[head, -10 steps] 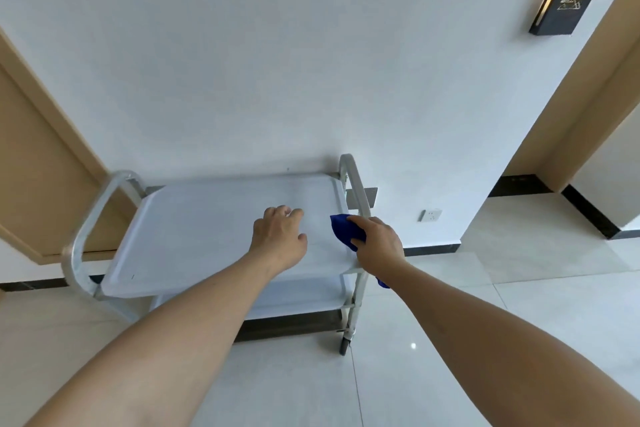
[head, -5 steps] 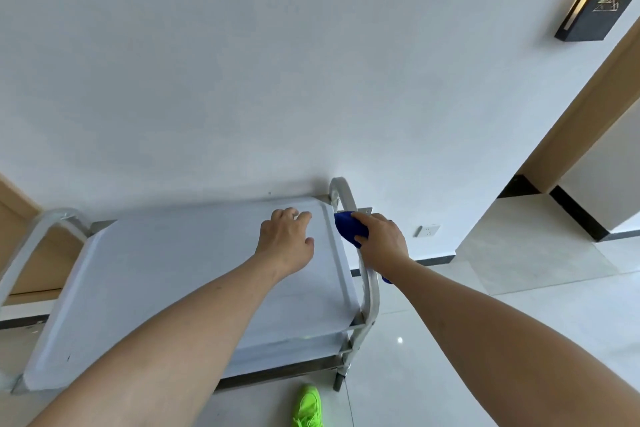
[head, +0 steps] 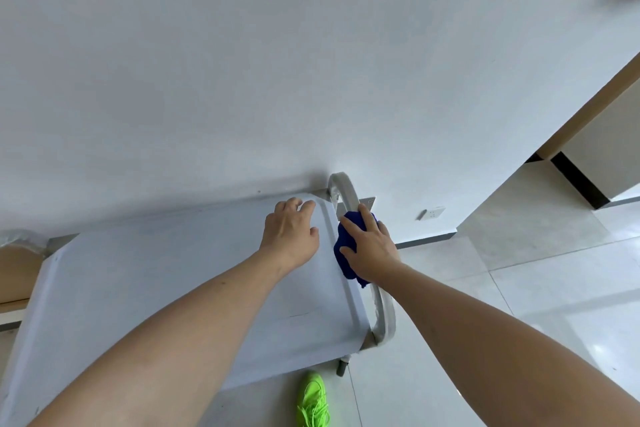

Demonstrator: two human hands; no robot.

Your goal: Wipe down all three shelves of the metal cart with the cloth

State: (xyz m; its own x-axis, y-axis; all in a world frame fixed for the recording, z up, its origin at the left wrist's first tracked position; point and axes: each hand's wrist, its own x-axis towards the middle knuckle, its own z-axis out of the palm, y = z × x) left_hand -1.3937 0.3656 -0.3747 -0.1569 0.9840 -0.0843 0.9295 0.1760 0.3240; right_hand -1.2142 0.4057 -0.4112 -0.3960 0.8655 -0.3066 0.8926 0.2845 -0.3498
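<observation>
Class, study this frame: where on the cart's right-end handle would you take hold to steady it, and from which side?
Grip the handle on its bare near stretch, from above and outside. The tube arches along the top shelf edge; the right hand and blue cloth cover its middle.

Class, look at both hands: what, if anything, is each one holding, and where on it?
The right hand presses the blue cloth from above against the cart handle. The left hand holds nothing.
</observation>
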